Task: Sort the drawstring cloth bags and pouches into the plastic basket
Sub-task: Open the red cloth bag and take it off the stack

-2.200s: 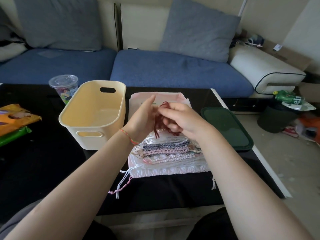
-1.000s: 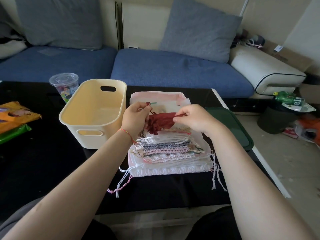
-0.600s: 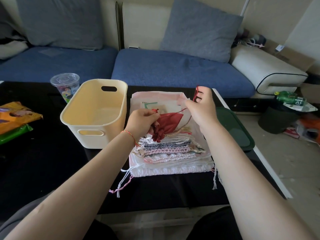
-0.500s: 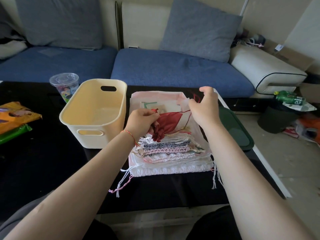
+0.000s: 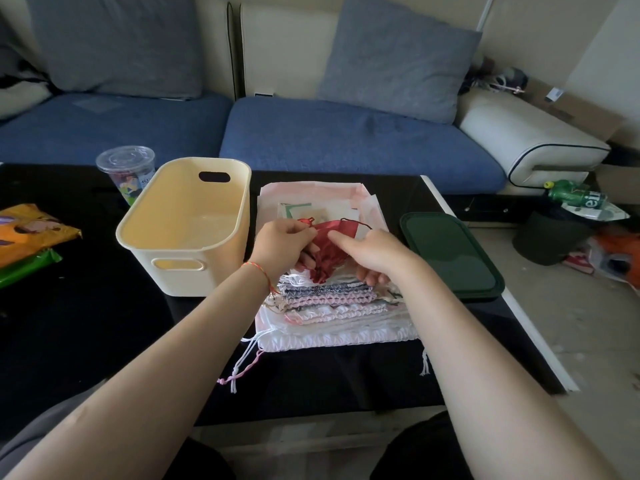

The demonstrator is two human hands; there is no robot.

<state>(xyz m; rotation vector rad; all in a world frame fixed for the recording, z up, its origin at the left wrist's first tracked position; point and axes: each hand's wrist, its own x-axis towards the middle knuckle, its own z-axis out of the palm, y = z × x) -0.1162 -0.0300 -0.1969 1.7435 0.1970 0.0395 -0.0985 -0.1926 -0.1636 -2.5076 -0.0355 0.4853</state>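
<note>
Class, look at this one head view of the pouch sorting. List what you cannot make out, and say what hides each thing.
- Head view: the near inside wall of the basket, hidden by its own rim.
- How many pouches are in the stack: the red pouch, left hand and right hand cover its middle.
- The print on the cup: too small, partly behind the basket.
- The snack packets: cut off by the left edge.

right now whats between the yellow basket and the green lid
In the head view, the stack of cloth bags lies between the basket and the green lid.
</note>
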